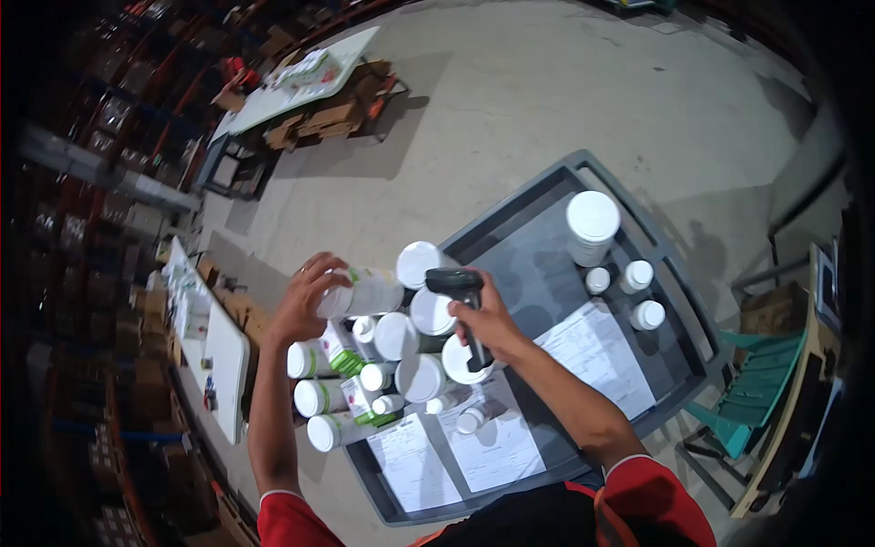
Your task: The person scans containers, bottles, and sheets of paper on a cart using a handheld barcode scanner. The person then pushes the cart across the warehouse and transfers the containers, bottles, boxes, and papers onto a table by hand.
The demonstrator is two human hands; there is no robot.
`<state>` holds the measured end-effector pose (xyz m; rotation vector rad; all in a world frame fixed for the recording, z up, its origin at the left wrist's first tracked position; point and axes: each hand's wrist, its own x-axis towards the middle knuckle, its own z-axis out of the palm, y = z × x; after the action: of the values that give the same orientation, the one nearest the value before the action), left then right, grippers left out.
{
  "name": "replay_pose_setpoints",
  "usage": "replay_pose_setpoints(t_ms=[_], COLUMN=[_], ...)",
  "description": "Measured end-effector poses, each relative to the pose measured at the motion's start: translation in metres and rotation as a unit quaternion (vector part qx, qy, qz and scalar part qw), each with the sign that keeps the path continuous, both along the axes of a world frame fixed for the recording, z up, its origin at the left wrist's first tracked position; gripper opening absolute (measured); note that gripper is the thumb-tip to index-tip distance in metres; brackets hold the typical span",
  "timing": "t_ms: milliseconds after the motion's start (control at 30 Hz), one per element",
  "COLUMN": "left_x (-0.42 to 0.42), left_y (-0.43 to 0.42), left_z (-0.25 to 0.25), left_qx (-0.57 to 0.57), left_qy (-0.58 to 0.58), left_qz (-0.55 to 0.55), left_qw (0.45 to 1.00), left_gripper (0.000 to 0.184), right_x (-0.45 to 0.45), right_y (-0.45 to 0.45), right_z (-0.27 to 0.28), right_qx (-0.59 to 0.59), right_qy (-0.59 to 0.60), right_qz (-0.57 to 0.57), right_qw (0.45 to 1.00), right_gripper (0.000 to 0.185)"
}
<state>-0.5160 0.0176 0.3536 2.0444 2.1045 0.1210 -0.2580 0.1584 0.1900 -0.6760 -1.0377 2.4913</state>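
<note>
My left hand (310,296) is closed round a large white bottle (372,294) that lies tilted on its side at the left end of the grey cart (542,187). My right hand (488,321) grips a black handheld scanner (460,284) above the white lids of several upright bottles. Just under the hands stand white bottles (396,337) of different sizes and green-and-white boxes (339,348). Three bottles with white lids (319,397) lie on their sides at the cart's left edge.
Printed sheets (597,360) lie on the cart. One large bottle (592,223) and three small ones (636,275) stand at its far right. Beyond are a green chair (761,392), white tables (228,365), shelves and a person (239,75) in the distance.
</note>
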Motion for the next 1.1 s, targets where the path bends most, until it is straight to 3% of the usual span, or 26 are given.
replay_pose_setpoints(t_ms=[133, 200, 300, 367, 433, 567, 600, 633, 733, 833, 867, 933, 1033, 1100], left_x=[0.005, -0.034, -0.024, -0.017, -0.042, -0.017, 0.011, 0.023, 0.075, 0.085, 0.061, 0.065, 0.037, 0.046], left_y=[0.005, 0.0, 0.019, 0.017, 0.001, -0.032, -0.038, -0.045, -0.038, -0.028, -0.035, -0.046, -0.068, -0.073], left_z=[-0.036, -0.1, -0.143, -0.145, -0.17, -0.209, -0.208, -0.22, -0.203, -0.171, -0.187, -0.17, -0.138, -0.083], left_qx=[-0.018, -0.022, 0.002, -0.096, -0.036, 0.039, 0.003, 0.035, 0.031, -0.015, 0.0, 0.053, 0.155, 0.195], left_qy=[0.028, 0.051, -0.06, -0.135, -0.113, 0.032, 0.0, -0.012, 0.11, 0.01, -0.027, -0.006, -0.013, -0.035], left_qz=[0.002, -0.018, -0.049, 0.053, 0.045, 0.177, 0.236, 0.222, 0.268, 0.321, 0.314, 0.356, 0.307, 0.286], left_qw=[0.999, 0.998, 0.997, 0.985, 0.992, 0.983, 0.972, 0.974, 0.957, 0.947, 0.949, 0.933, 0.939, 0.938], left_gripper=[0.06, 0.056, 0.052, 0.058, 0.058, 0.056, 0.054, 0.064, 0.079, 0.075, 0.077, 0.086, 0.072, 0.069], right_x=[0.001, -0.003, 0.049, 0.086, 0.126, 0.186, 0.194, 0.2, 0.201, 0.191, 0.188, 0.178, 0.16, 0.146], right_y=[-0.018, -0.039, -0.049, -0.06, -0.064, -0.076, -0.079, -0.081, -0.087, -0.096, -0.097, -0.105, -0.104, -0.103], right_z=[-0.022, -0.056, -0.03, -0.033, -0.041, -0.044, -0.045, -0.045, -0.028, -0.016, -0.012, -0.008, 0.017, 0.045], right_qx=[0.055, 0.074, -0.003, 0.036, 0.006, -0.011, -0.013, -0.015, 0.005, 0.041, 0.05, 0.087, 0.038, 0.013], right_qy=[-0.059, -0.065, -0.021, 0.002, -0.039, -0.113, -0.127, -0.142, -0.135, -0.116, -0.105, -0.06, -0.047, -0.028], right_qz=[-0.009, -0.009, 0.005, -0.017, -0.002, -0.021, -0.029, -0.034, -0.03, -0.031, -0.024, -0.012, -0.008, -0.013], right_qw=[0.997, 0.995, 1.0, 0.999, 0.999, 0.993, 0.991, 0.989, 0.99, 0.992, 0.993, 0.994, 0.998, 0.999], right_gripper=[0.071, 0.075, 0.075, 0.079, 0.076, 0.074, 0.074, 0.074, 0.074, 0.075, 0.076, 0.08, 0.077, 0.077])
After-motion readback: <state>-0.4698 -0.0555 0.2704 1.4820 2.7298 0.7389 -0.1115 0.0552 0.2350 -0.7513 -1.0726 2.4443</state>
